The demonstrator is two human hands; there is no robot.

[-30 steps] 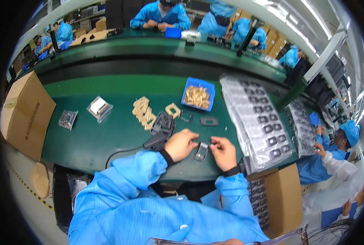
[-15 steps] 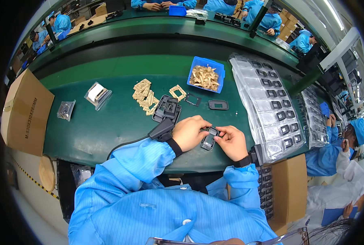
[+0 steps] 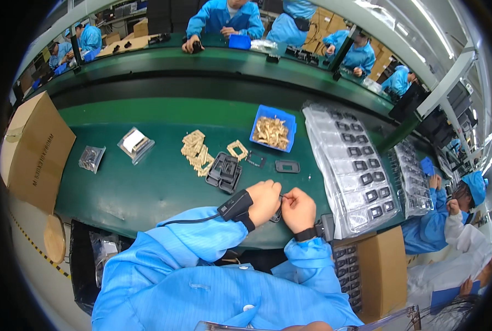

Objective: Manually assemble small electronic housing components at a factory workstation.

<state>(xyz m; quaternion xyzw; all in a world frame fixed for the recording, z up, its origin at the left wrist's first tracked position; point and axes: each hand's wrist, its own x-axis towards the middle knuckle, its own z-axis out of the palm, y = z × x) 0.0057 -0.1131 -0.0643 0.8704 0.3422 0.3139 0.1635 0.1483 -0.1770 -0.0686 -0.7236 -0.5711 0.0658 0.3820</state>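
Close together over the near edge of the green table, my two hands work on a small black plastic housing (image 3: 277, 215), which they mostly cover. My left hand (image 3: 264, 202) is closed around its left side. The fingers of my right hand (image 3: 299, 210) are curled and pinched beside the left fingertips; what lies in that pinch is hidden. Beyond my left hand sits a stack of black housings (image 3: 224, 172). A thin black frame (image 3: 256, 159) and a thicker black rectangular frame (image 3: 287, 166) lie flat farther off. Next to them are a tan frame (image 3: 237, 149) and a pile of tan frames (image 3: 197, 150).
A blue bin (image 3: 292, 130) holds tan scraps. Clear trays (image 3: 342, 190) of black frames cover the right side. Two bagged parts (image 3: 135, 144) (image 3: 92, 158) and a cardboard box (image 3: 42, 151) stand left. An open carton (image 3: 386, 270) is beside my right arm. Co-workers sit across.
My hands have turned inward and closed in, so the housing that showed between them is now mostly covered. The view has shifted; across the bench, a co-worker's hand now holds a dark object.
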